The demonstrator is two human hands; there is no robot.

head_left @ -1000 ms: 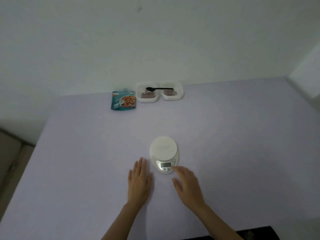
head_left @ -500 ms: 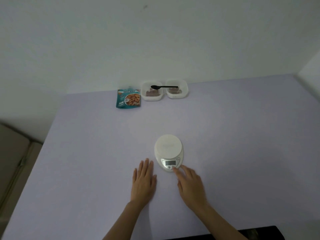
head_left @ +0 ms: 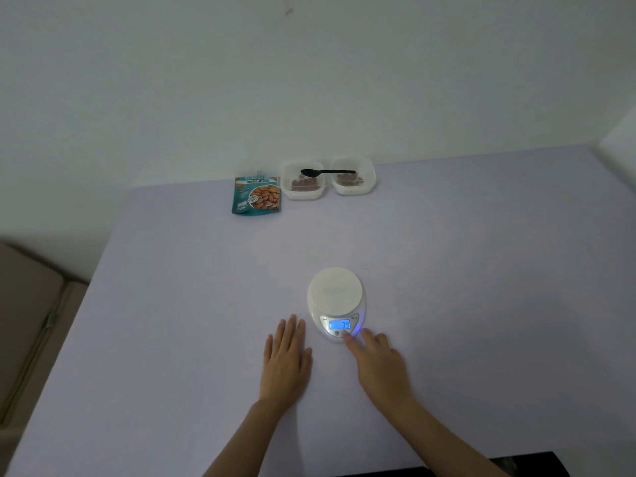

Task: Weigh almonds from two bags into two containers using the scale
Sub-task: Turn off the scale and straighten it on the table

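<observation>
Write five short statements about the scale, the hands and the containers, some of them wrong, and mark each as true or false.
1. The scale has a display lit blue. True.
2. The left hand holds the almond bag. False: it lies flat on the table beside the scale; the bag is at the far edge.
3. The right hand touches the scale's front with its index finger. True.
4. A container stands on the scale. False: nothing stands on its platform; the left container and the right container stand at the far edge.
5. The black spoon lies across both containers. True.
</observation>
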